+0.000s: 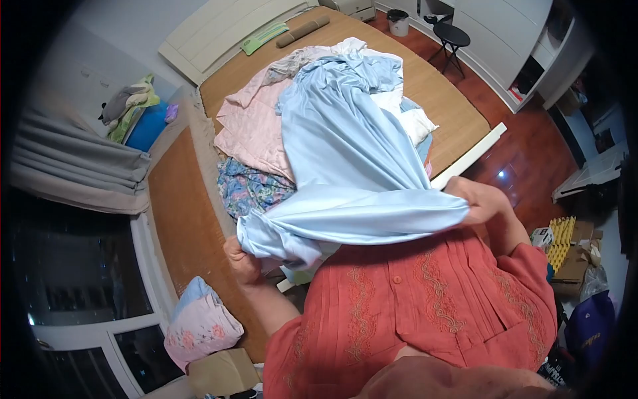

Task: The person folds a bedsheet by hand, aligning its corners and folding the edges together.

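Observation:
A large light blue satiny cloth (352,133), like a sheet or duvet cover, spreads from the bed's middle toward me. Its near edge is stretched between my hands in front of my body. At the left end, my left hand (242,259) is closed round a bunched corner. Gripping the right end is my right hand (477,199), fingers wrapped into the fabric. Under and beside the cloth lie a pink quilted cover (256,126) and a blue floral cloth (252,189). White fabric (417,123) shows at its right side.
The bed (438,86) has a cream headboard (212,40), with a brown roll (303,31) and a green mat near it. A pink floral pillow (206,329) lies to my left. A black stool (452,36) and white bin (398,25) stand beyond the bed.

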Motion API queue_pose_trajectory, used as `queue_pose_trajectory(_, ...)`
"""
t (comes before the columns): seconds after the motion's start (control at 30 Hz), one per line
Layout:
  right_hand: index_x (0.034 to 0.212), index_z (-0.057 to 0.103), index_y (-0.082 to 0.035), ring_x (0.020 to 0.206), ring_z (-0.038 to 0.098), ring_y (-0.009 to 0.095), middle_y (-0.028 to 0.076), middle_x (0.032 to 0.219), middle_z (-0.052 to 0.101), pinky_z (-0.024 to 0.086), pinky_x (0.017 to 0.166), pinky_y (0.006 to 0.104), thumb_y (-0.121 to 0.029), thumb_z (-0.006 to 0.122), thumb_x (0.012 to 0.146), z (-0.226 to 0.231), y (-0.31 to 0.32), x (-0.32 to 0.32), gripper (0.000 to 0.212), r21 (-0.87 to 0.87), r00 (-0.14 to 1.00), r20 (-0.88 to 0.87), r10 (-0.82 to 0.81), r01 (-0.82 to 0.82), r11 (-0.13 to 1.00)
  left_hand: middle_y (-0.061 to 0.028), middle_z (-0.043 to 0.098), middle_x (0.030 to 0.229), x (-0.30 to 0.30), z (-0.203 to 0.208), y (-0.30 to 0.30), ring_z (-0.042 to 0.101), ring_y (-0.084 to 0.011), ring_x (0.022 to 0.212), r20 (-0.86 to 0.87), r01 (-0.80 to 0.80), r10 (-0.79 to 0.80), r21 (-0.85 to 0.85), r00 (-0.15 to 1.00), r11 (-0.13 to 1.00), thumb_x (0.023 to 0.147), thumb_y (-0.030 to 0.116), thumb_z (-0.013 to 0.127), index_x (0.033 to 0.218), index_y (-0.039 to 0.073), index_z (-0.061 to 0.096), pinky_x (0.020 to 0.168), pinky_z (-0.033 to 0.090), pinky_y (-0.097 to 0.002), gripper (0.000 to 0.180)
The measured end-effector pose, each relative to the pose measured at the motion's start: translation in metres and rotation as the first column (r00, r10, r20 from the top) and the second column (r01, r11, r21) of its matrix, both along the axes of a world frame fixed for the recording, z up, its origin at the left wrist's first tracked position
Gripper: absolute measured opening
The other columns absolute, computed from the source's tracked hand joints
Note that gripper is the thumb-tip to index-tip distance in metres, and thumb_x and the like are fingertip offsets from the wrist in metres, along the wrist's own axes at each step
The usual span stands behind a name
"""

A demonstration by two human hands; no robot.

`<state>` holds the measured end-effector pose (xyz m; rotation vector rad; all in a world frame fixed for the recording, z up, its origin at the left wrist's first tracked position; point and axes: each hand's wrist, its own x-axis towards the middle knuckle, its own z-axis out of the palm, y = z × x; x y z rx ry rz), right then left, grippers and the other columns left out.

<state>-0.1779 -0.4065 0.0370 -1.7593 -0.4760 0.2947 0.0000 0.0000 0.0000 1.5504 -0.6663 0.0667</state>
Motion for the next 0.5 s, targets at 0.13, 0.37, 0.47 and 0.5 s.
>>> queue_pose_trajectory(0.13,0.079,0.060,0.000,0.060,0.050,0.011,0.003,0.064,0.055,0.042,0.058,0.0242,-0.011,0.055,0.079,-0.017,-0.007,-0.007,0.012,0.301,0.955,-0.082,-0.286,0.297,0.906,-0.0002,0.062,0.071,0.016,-0.006,-0.012,0.054,-0.0074,0.064,-0.062,0.165,-0.161,0.057,0.985,0.985,0.083,0.007,0.058,0.077,-0.002,0.066,0.056,0.042,-0.0235,0.014)
queue_pose_trajectory(0.37,0.090,0.061,-0.001,0.048,0.052,0.006,-0.002,0.063,0.056,0.041,0.042,0.0205,-0.018,0.047,0.083,-0.065,-0.023,0.002,0.024,0.061,0.727,-0.133,-0.673,0.684,0.727,0.0024,0.064,0.081,0.031,-0.015,-0.034,0.054,-0.0053,0.072,-0.160,-0.061,0.097,0.216,0.982,0.974,0.088,0.008,0.062,0.094,-0.002,0.069,0.065,0.043,-0.0201,0.013)
queue_pose_trajectory(0.47,0.091,0.061,-0.002,0.045,0.049,0.007,-0.001,0.060,0.054,0.039,0.040,0.0208,-0.024,0.048,0.088,-0.072,-0.030,0.007,0.026,0.056,0.619,-0.125,-0.775,0.785,0.617,-0.0054,0.067,0.092,0.040,-0.017,-0.027,0.057,-0.0090,0.083,-0.179,-0.139,0.160,0.126,0.971,0.982,0.089,0.009,0.061,0.097,-0.003,0.068,0.077,0.045,-0.0239,0.016)
queue_pose_trajectory(0.5,0.090,0.061,-0.003,0.044,0.048,0.007,-0.001,0.059,0.053,0.037,0.039,0.0212,-0.027,0.048,0.091,-0.073,-0.032,0.008,0.028,0.074,0.597,-0.166,-0.785,0.801,0.594,-0.0054,0.067,0.092,0.047,-0.023,-0.020,0.057,-0.0090,0.083,-0.182,-0.137,0.160,0.130,0.970,0.982,0.089,0.009,0.061,0.097,-0.003,0.068,0.077,0.045,-0.0239,0.016)
